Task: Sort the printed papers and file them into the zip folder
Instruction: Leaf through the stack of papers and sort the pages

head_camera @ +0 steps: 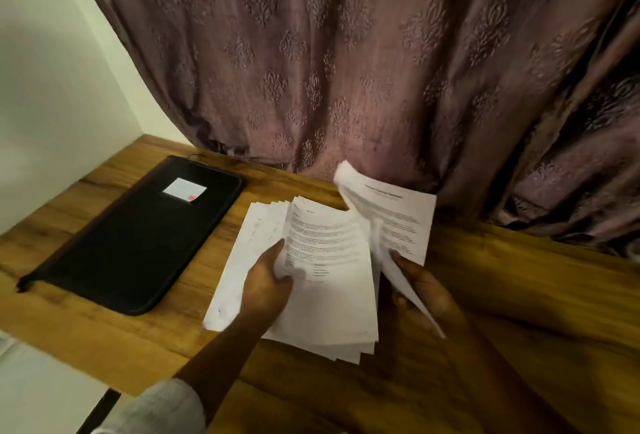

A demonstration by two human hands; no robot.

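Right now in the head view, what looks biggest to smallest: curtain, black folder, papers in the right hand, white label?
1. curtain
2. black folder
3. papers in the right hand
4. white label
Nearer things look bigger.

Bare desk (519, 295) right of papers (322, 295); zip folder (138, 236) blocks left.
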